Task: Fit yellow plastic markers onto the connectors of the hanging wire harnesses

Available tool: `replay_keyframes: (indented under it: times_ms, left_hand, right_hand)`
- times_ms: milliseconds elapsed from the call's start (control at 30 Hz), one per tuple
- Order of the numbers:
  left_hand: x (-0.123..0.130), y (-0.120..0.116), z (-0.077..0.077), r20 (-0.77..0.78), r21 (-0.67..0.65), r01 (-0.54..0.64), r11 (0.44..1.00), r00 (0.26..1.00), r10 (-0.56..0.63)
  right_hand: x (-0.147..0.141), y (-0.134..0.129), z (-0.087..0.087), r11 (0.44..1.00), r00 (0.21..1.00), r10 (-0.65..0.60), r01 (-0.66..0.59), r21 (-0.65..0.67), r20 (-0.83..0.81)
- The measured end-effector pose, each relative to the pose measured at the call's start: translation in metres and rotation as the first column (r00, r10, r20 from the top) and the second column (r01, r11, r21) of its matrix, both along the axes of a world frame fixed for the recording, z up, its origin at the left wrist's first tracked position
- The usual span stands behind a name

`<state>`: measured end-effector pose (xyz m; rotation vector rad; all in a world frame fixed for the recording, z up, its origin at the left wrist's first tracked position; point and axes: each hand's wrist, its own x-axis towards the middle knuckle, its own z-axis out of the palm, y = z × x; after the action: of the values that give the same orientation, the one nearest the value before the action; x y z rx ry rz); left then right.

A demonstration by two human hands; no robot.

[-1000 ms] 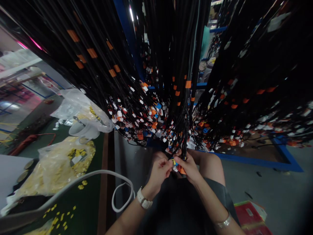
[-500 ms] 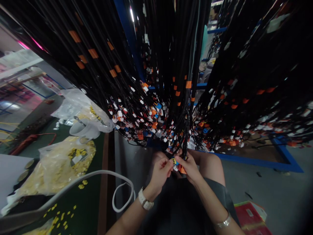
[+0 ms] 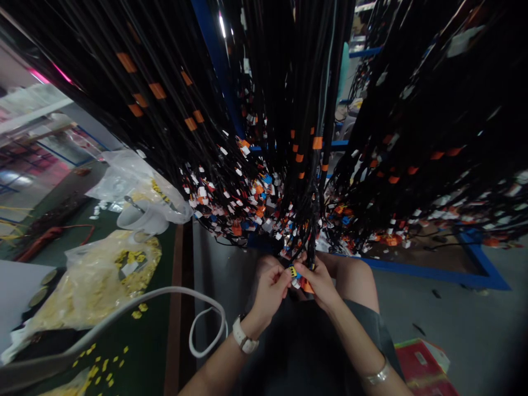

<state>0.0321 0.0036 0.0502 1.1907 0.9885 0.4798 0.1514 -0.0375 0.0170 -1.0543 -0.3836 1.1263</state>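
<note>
Over my lap, my right hand (image 3: 318, 281) is closed around a small cluster of wire connectors, with a blue connector (image 3: 298, 270) and an orange connector (image 3: 307, 287) showing at its fingers. My left hand (image 3: 272, 289) pinches a small yellow piece with black marks (image 3: 293, 270) against the blue connector. Whether the piece is fully seated in the connector cannot be made out. From the hanging bundle of black cables (image 3: 315, 203), wires run down into my right hand. The fingertips partly hide the connectors.
Dense black cable harnesses with white, orange and blue connectors (image 3: 259, 203) hang in front from a blue frame (image 3: 487, 269). A green-topped table (image 3: 160, 308) at left carries a plastic bag of yellow pieces (image 3: 99, 275), a white cup (image 3: 142, 215) and a grey hose (image 3: 173, 290). Red packets (image 3: 424, 366) lie at lower right.
Almost nothing differs. The yellow piece has tilted slightly between my fingers, and both hands stay in the same place.
</note>
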Motion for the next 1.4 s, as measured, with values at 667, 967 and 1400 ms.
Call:
replay_keyframes:
  times_ms: [667,967,1400]
  left_hand:
    - [-0.001,0.006,0.002,-0.022,0.009,0.047,0.999,0.999,-0.047]
    - [-0.004,0.010,0.004,-0.013,-0.016,0.057,0.998,0.998,-0.057]
    - [-0.006,0.007,0.018,-0.055,0.394,0.010,0.919,0.998,0.013]
  right_hand:
    - [0.005,-0.003,0.002,0.993,0.992,0.110,-0.112,-0.026,-0.056]
    - [0.004,-0.003,0.010,0.994,0.989,0.089,-0.095,-0.051,-0.117]
    - [-0.001,-0.003,0.012,0.994,0.975,0.096,-0.103,-0.026,-0.200]
